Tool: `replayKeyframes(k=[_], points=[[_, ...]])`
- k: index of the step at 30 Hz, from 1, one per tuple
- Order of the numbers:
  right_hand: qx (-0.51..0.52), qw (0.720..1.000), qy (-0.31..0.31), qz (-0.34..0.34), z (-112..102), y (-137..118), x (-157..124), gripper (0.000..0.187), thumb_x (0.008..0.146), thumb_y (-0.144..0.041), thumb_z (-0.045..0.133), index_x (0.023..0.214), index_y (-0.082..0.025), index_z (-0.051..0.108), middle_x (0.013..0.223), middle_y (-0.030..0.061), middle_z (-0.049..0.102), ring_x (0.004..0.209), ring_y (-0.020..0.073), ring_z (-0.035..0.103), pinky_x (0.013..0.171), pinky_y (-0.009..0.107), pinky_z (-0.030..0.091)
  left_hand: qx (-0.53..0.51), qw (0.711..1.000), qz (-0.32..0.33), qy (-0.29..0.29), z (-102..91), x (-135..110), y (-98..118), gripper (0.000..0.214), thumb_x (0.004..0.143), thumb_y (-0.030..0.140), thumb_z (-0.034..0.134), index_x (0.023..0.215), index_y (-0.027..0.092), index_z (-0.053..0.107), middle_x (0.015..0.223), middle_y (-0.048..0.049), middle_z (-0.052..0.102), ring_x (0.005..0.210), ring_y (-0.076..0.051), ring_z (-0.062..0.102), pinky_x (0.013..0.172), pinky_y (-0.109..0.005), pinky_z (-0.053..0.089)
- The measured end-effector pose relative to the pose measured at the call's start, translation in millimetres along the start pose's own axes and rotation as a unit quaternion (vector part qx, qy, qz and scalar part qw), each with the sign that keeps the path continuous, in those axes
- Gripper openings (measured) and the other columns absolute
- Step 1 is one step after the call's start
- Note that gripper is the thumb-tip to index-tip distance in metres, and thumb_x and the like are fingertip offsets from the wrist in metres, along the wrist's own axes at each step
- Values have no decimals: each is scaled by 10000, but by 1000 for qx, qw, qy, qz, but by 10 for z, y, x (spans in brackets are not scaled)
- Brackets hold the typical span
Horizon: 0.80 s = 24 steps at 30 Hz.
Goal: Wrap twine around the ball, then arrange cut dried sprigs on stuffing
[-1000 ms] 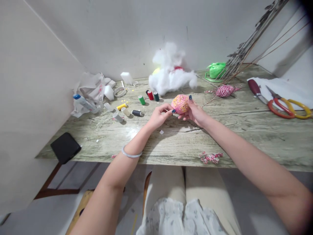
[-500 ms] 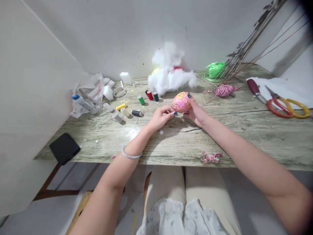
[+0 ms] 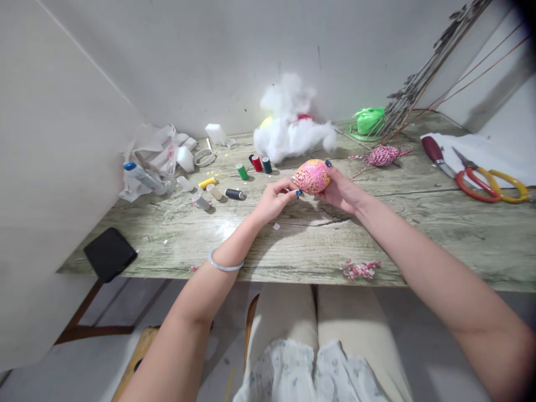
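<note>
The ball (image 3: 312, 176), pink with yellow thread wound over it, is held just above the table (image 3: 377, 234), in front of the heap of white stuffing (image 3: 291, 131) and a little to its right. The right hand (image 3: 343, 192) cups it from the right and below, fingers curled round it, one fingertip over its top. The left hand (image 3: 274, 201) comes in from the left, thumb and forefinger pinched together at the ball's lower left edge (whether they grip a thread end is too small to tell). So the ball lies right of the left fingers, touching them. It looks nearly round, with no clear long axis.

Just left of the stuffing stand thread spools (image 3: 255, 163). Well to its left, a crumpled white bag (image 3: 157, 148) has a bottle (image 3: 142, 176) lying against it. Far right of it lie scissors (image 3: 488, 180).
</note>
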State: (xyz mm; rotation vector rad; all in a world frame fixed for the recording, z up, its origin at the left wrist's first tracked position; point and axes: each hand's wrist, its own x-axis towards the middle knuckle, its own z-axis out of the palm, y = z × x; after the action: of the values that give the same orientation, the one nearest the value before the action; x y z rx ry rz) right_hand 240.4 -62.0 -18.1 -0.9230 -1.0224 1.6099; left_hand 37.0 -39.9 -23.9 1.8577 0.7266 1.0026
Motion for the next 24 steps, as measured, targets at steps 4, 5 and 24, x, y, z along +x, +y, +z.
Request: replayKeyframes(k=[4, 5, 24], points=[[6, 999, -50, 17, -7, -54, -56, 515, 759, -605, 684, 1116, -237, 639, 1108, 76, 720, 911, 217, 689, 717, 341, 611, -19, 1000, -8, 15, -17, 9, 9, 355, 789, 505, 702, 720, 164, 630, 736, -10, 608, 733, -134, 543, 722, -274, 433], [2, 997, -68, 26, -22, -62, -69, 530, 746, -598, 701, 1124, -232, 643, 1107, 83, 722, 906, 225, 693, 726, 358, 614, -25, 1000, -9, 16, -21, 11, 10, 371, 780, 521, 707, 716, 164, 629, 728, -8, 602, 726, -133, 540, 715, -274, 432], [47, 997, -32, -53, 150, -4, -57, 520, 632, -509, 815, 1044, -248, 636, 1189, 45, 688, 1143, 224, 623, 940, 356, 566, 184, 980, 19, 68, -11, -4, -13, 105, 832, 225, 622, 761, 185, 688, 769, -28, 693, 779, -181, 570, 785, -323, 437]])
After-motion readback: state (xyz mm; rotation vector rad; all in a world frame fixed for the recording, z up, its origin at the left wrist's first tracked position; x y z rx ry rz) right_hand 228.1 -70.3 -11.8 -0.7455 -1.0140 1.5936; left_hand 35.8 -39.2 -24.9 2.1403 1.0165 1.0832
